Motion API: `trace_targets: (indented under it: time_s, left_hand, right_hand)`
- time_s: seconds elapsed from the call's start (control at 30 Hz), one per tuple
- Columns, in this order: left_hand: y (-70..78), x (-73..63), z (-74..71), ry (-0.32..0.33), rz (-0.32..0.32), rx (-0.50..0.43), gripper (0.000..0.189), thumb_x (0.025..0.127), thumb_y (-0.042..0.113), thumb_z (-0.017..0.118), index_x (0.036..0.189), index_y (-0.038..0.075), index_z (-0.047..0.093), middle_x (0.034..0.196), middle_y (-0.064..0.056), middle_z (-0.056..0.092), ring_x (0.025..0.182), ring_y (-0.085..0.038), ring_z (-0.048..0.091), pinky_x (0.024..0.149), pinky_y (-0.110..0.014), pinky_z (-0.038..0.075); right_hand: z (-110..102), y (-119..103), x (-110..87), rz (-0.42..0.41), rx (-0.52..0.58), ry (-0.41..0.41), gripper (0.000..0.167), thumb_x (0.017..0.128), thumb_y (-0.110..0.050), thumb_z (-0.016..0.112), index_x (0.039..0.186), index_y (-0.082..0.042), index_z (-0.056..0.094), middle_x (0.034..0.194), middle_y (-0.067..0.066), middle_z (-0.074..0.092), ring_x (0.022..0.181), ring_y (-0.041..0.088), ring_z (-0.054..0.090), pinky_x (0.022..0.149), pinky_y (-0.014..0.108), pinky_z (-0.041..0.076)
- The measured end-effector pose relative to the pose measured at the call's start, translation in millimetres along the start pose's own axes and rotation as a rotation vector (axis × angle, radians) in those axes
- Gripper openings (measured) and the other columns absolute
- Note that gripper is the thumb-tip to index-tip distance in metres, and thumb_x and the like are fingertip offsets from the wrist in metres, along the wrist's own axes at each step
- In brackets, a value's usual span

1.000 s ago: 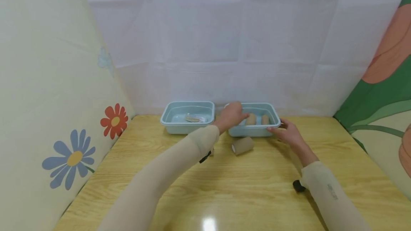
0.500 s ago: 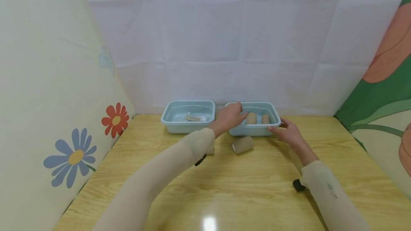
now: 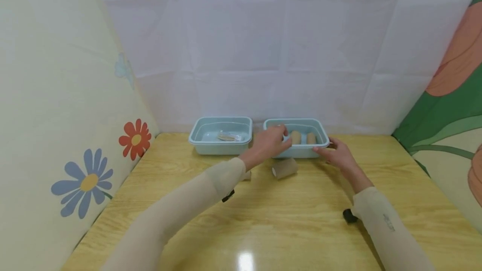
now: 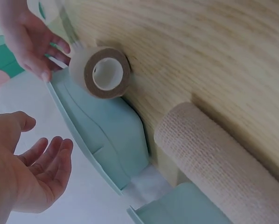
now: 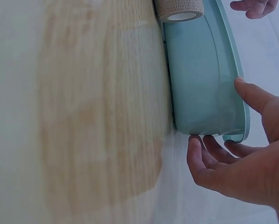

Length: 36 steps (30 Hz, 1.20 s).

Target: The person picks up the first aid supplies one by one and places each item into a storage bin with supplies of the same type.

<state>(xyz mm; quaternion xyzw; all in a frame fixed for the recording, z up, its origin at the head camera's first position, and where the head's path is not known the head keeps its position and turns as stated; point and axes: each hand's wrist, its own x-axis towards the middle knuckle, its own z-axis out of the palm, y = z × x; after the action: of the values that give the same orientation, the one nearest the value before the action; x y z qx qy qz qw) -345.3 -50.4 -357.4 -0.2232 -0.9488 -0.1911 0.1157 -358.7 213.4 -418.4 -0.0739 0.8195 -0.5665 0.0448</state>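
I saw the left hand [image 3: 266, 142] near the eight o'clock corner of a smooth blue plastic tub [image 3: 303, 153], its grip loosely apart; the right hand's [image 3: 340, 156] grip held the four o'clock corner. Two tan cylindrical rolls [image 3: 296, 138] sat inside. At six o'clock, a crinkly, white-cored bandage roll [image 3: 286, 168] lay on the wood-grained desk [image 3: 282, 216]; at nine, a matching tub [image 3: 216, 149] held a clear packet of thin sticks [image 3: 229, 137].

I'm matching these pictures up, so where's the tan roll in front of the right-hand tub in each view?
Head: tan roll below and right of centre.
Left wrist: roll above and left of centre.
Right wrist: roll at the top edge, right of centre, cut off.
Shared landmark: the right-hand tub, touched by the right hand.
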Motion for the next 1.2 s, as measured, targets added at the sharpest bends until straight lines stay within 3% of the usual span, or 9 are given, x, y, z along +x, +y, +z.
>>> trace_targets:
  time_s: [0.07,0.27,0.43,0.63,0.77,1.03,1.2]
  left_hand:
    - [2.0,-4.2,-0.5,0.006,0.014,-0.01,0.028,0.099,0.032,0.059,0.11,0.008,0.069,0.1,-0.003,0.07,0.069,-0.011,0.058,0.054,-0.028,0.047]
    - [8.0,-18.3,-0.4,-0.021,0.029,-0.046,0.025,0.097,0.03,0.062,0.111,0.009,0.066,0.095,-0.002,0.066,0.075,-0.012,0.059,0.058,-0.029,0.048]
    - [13.3,-27.7,0.6,-0.048,0.042,-0.006,0.027,0.097,0.033,0.063,0.114,0.012,0.066,0.099,0.001,0.065,0.082,-0.011,0.059,0.063,-0.03,0.049]
    - [11.8,-38.5,6.3,-0.119,0.11,0.025,0.029,0.101,0.031,0.061,0.12,0.01,0.064,0.108,-0.004,0.065,0.089,-0.013,0.063,0.068,-0.029,0.052]
    - [10.8,-46.1,11.5,-0.152,0.114,0.047,0.034,0.101,0.033,0.06,0.126,0.009,0.062,0.112,-0.005,0.064,0.089,-0.014,0.063,0.071,-0.03,0.052]
    - [10.8,-53.4,15.6,-0.174,0.128,0.099,0.04,0.101,0.03,0.061,0.134,0.008,0.06,0.131,-0.009,0.063,0.114,-0.022,0.062,0.091,-0.035,0.052]
    - [11.4,-54.1,15.5,-0.211,0.13,0.109,0.045,0.1,0.03,0.064,0.138,0.008,0.058,0.134,-0.011,0.06,0.117,-0.022,0.06,0.093,-0.035,0.051]
  right_hand:
    - [0.1,-0.6,-0.3,-0.002,-0.008,0.001,0.086,0.095,-0.035,0.075,0.158,0.001,0.029,0.148,0.028,0.044,0.125,0.038,0.051,0.094,0.045,0.051]
    - [0.8,-1.1,-1.4,0.0,-0.021,0.0,0.086,0.095,-0.035,0.075,0.159,0.001,0.028,0.15,0.029,0.041,0.129,0.04,0.048,0.097,0.049,0.048]
    - [0.5,-2.1,-2.7,0.001,-0.025,-0.003,0.089,0.094,-0.036,0.075,0.159,0.001,0.027,0.152,0.03,0.038,0.131,0.042,0.046,0.101,0.053,0.046]
    - [0.9,-4.0,-2.5,-0.001,-0.033,-0.002,0.09,0.094,-0.037,0.075,0.159,0.002,0.026,0.152,0.031,0.038,0.131,0.042,0.047,0.101,0.053,0.046]
    - [1.3,-3.8,-3.6,0.004,-0.028,-0.005,0.089,0.095,-0.036,0.075,0.159,0.002,0.026,0.152,0.031,0.038,0.131,0.042,0.046,0.101,0.053,0.046]
    - [0.8,-0.5,-2.2,-0.005,-0.017,-0.016,0.09,0.094,-0.036,0.075,0.159,0.001,0.026,0.152,0.03,0.038,0.131,0.042,0.046,0.1,0.053,0.046]
    - [-1.3,1.4,-0.5,-0.012,-0.013,-0.007,0.086,0.095,-0.036,0.075,0.158,0.001,0.03,0.148,0.028,0.043,0.126,0.038,0.051,0.094,0.048,0.051]
